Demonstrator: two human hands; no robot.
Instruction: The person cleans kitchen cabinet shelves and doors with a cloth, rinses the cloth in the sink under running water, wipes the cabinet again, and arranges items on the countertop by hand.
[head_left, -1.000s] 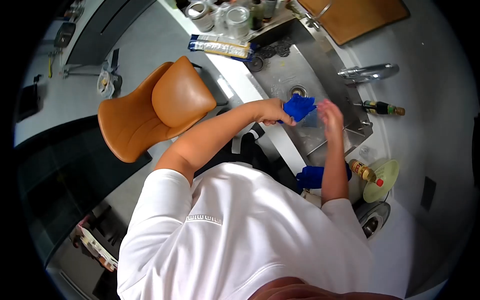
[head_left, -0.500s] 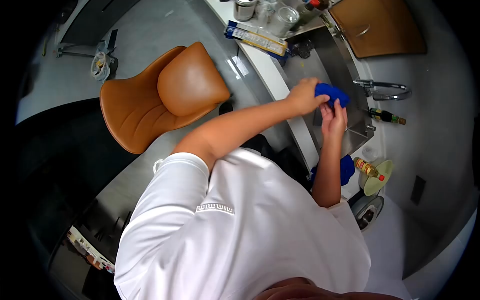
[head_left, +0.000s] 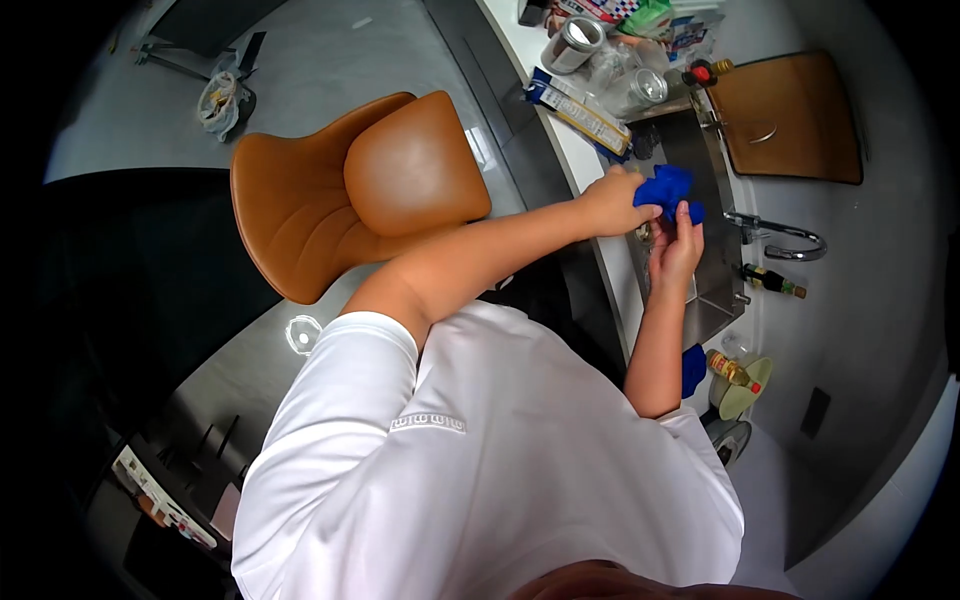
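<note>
"So, what have you got?"

"Cloth (head_left: 668, 187), blue, clamped in my left hand (head_left: 608, 202). My right hand (head_left: 676, 258) is together with it, fingertips up against the cloth; whether they grip, I can't tell."

"Where exactly?"

"Over the sink (head_left: 712, 318)."

"And around that?"

"Tap (head_left: 795, 242) and dark bottle (head_left: 772, 281) beyond the far edge, jars (head_left: 574, 46) past the left end, a blue bundle (head_left: 694, 369) to my right, an orange chair (head_left: 418, 165) to my left."

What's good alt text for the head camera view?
A person's left hand and right hand hold a bunched blue cloth over a metal sink with a curved tap. A brown chair stands to the left; jars sit on the counter.
</note>
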